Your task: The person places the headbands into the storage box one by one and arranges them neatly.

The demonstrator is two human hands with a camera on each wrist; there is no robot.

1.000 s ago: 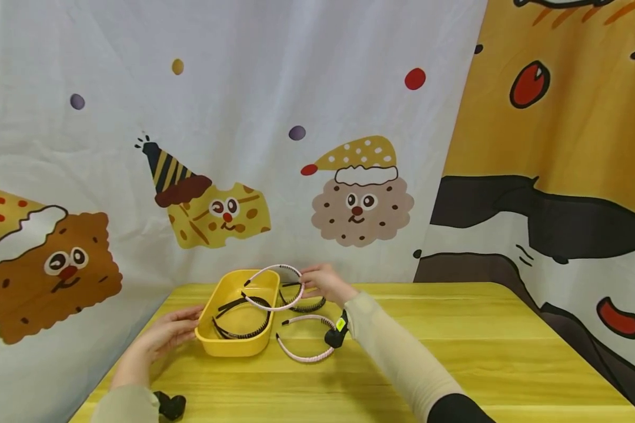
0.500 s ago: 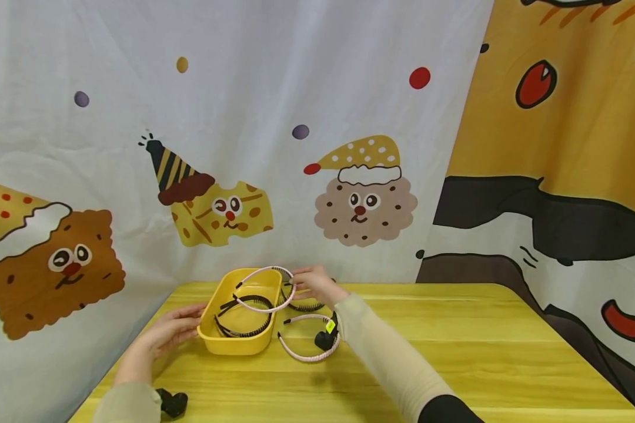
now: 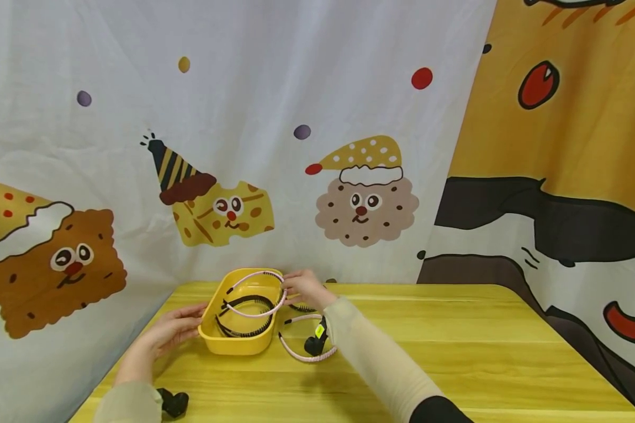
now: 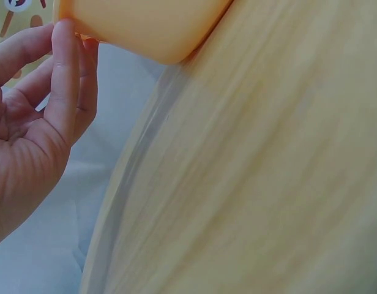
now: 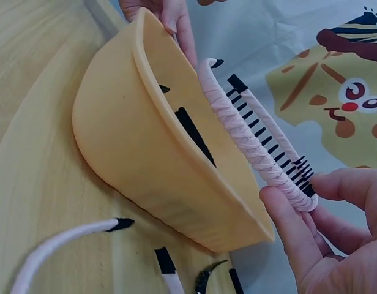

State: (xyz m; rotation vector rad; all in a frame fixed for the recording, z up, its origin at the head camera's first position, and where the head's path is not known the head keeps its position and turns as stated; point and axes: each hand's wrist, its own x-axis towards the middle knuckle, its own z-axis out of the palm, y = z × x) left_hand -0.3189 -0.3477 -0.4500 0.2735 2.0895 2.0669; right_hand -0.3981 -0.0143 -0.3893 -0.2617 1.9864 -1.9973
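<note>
My right hand [image 3: 308, 288] pinches a pink wrapped headband [image 5: 253, 138] with black comb teeth between thumb and fingers. The headband hangs over the yellow plastic basin [image 3: 238, 346], its two black-tipped ends pointing left. At the basin's left side, my left hand [image 3: 171, 330] holds the rim, thumb against its outer face in the left wrist view. Black toothed headbands [image 3: 243, 334] lie inside the basin. Another pink headband [image 3: 307, 358] lies on the table to the basin's right, partly covered by the right wrist's camera. Behind it shows part of a black headband [image 3: 303, 308], mostly hidden by the right hand.
The yellow wood-grain table [image 3: 455, 352] carries everything, and its left edge runs close by the left hand. A white cartoon-print curtain [image 3: 254, 117] hangs right behind the table.
My right hand has moved left, carrying the pink headband from the basin's right rim to over the basin, and slightly lower. The left hand stays at the rim.
</note>
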